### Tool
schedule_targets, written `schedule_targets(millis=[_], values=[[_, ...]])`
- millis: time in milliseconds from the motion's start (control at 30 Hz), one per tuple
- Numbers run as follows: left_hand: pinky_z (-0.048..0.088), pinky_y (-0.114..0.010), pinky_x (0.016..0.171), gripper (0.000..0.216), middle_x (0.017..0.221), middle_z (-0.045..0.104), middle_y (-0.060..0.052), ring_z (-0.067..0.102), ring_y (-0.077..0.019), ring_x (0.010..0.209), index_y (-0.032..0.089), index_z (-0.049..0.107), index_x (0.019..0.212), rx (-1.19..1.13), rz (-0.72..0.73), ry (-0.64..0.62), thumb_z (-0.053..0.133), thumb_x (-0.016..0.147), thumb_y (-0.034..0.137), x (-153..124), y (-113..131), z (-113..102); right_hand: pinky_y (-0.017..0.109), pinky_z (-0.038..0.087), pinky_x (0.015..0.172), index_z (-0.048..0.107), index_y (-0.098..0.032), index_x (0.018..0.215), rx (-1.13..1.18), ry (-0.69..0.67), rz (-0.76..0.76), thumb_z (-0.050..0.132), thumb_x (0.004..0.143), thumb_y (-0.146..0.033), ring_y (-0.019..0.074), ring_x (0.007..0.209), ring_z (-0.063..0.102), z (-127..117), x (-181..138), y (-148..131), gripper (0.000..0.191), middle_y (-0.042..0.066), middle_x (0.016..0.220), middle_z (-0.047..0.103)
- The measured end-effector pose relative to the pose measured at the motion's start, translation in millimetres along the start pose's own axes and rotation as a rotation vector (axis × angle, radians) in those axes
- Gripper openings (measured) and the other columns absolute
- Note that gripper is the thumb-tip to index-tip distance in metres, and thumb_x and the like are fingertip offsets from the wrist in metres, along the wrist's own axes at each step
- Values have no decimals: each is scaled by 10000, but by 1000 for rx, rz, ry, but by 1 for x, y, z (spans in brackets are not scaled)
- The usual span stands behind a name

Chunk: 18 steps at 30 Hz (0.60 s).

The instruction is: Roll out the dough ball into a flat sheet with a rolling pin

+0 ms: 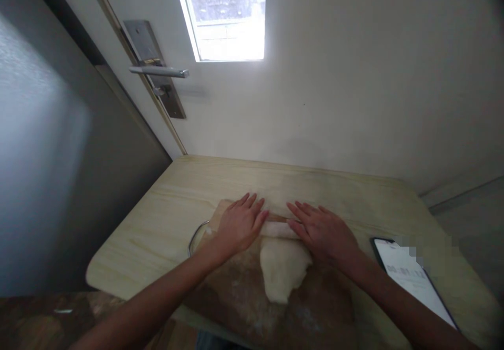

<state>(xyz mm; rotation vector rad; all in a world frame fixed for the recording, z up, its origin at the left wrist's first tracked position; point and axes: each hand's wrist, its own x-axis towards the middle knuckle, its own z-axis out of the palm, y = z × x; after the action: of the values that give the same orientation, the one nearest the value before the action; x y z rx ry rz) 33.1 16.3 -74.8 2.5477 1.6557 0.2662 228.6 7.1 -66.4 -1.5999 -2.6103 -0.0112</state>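
Observation:
A pale sheet of dough (pixel 282 268) lies on a floured brown wooden board (pixel 315 313). Across its far end rests a wooden rolling pin (pixel 277 229). My left hand (pixel 240 224) lies flat on the pin's left end, fingers stretched out. My right hand (pixel 321 229) presses flat on the pin's right end, fingers also extended. Both palms hide the pin's ends; only its middle shows between the hands.
The board sits on a light wooden table (pixel 157 224). A phone (pixel 415 282) with a lit screen lies at the right. A metal rim (pixel 195 237) peeks out beside the board's left edge. Behind stand a white wall and a door with a lever handle (pixel 159 71).

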Motion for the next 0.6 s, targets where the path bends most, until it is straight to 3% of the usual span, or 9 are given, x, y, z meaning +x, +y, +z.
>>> schedule_targets(millis=[167, 333, 500, 600], values=[[289, -372, 940, 468, 1210, 452, -98, 342, -209, 1159, 162, 434, 1165, -3, -14, -4, 175, 857, 401, 10, -3, 3, 404, 308, 882, 470, -186, 1145, -27, -44, 13, 200, 843, -366, 197, 1062, 445, 2, 15, 3, 443, 83, 1150, 510], [299, -358, 933, 450, 1178, 481, -99, 367, -210, 1141, 161, 474, 1118, 17, -4, 46, 193, 857, 396, 7, -4, 7, 334, 375, 797, 535, -168, 1058, -31, -27, 25, 163, 849, -344, 190, 987, 504, -1, 17, -3, 461, 93, 1100, 547], [313, -333, 923, 426, 1125, 525, -88, 411, -204, 1105, 162, 534, 1050, 53, 0, 43, 195, 862, 340, 4, -3, 6, 296, 388, 613, 596, -190, 842, -65, -53, 156, 137, 849, -359, 182, 702, 585, -13, 11, -17, 488, 72, 794, 642], [290, -348, 939, 403, 1131, 523, -82, 381, -206, 1130, 162, 555, 1021, 83, -3, 39, 209, 859, 290, -8, 4, 0, 296, 370, 585, 589, -190, 788, -74, -24, 192, 151, 846, -379, 183, 642, 572, -19, -1, -25, 481, 61, 704, 630]])
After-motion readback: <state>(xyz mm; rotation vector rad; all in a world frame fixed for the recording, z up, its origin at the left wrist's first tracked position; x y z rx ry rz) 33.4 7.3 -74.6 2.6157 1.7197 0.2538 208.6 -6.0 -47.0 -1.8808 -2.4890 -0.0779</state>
